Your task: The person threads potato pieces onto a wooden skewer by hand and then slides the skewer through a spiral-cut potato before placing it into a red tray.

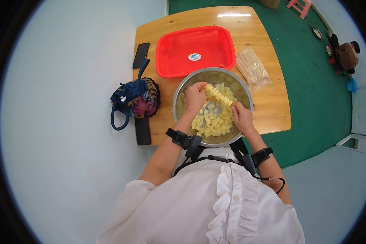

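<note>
Both hands hold a skewer [218,95] threaded with several pale yellow pieces that look like cut potato. It slants over a metal bowl [245,94]. My left hand [195,97] is closed at its upper left end. At the lower right end, my right hand [242,118] grips it between thumb and fingers. The stick itself is mostly hidden by the pieces and my fingers. Beneath lie many loose pale yellow cubes [214,126], spread over the bowl's bottom.
Behind the bowl sits a red plastic basket [175,65] with a sticker. A clear packet of thin wooden sticks [253,68] lies to its right. A patterned fabric bag [140,99] and two dark phone-like slabs [141,55] line the wooden table's [268,53] left side, near the wall.
</note>
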The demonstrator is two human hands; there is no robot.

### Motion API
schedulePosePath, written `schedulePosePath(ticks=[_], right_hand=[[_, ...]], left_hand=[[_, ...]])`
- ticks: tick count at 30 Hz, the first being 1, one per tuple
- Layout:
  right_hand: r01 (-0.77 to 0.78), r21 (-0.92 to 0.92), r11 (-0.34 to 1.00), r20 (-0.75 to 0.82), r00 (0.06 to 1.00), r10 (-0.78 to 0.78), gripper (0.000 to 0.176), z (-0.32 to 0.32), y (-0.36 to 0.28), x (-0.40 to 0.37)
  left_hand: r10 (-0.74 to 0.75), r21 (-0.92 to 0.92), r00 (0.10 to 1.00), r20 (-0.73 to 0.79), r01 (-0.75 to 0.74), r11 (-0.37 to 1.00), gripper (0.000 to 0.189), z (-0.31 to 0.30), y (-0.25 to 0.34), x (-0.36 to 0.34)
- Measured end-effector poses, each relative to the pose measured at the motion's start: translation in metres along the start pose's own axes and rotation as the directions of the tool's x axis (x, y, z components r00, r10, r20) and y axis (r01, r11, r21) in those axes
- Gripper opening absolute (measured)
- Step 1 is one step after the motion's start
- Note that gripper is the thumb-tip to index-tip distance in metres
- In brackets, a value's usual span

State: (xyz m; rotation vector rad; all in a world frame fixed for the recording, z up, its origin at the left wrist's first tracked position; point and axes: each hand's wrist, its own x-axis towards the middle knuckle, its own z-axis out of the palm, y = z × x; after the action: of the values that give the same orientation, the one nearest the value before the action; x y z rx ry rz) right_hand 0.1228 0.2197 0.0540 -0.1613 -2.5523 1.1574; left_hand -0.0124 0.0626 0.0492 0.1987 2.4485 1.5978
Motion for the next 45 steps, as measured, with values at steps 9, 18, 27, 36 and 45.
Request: schedulePosePath(ticks=[9,18,27,36,45], right_hand=[[-0.014,-0.011,1.000,0.010,1.000,0.014,0.010,0.001,0.003,0.001],[-0.104,0.093,0.990,-0.037,0.993,0.108,0.012,-0.001,0.000,0.005],[-0.203,0.267,0.942,-0.068,0.971,0.228,0.013,-0.002,0.005,0.005],[-0.183,0.256,0.949,-0.078,0.975,0.209,0.012,0.000,0.007,0.004],[-0.180,0.221,0.959,-0.060,0.979,0.197,0.012,-0.002,0.005,0.003]], left_hand=[[-0.003,-0.113,0.997,0.072,0.011,0.994,0.029,0.000,-0.012,-0.006],[-0.276,-0.516,0.942,0.191,0.336,0.788,0.026,-0.007,0.010,0.000],[0.149,0.567,0.857,0.493,-0.446,0.692,0.013,0.030,-0.030,-0.019],[0.281,0.552,0.814,0.509,-0.559,0.618,0.010,0.030,-0.040,-0.028],[0.091,0.564,0.875,0.476,-0.383,0.731,0.021,0.026,-0.047,-0.023]])
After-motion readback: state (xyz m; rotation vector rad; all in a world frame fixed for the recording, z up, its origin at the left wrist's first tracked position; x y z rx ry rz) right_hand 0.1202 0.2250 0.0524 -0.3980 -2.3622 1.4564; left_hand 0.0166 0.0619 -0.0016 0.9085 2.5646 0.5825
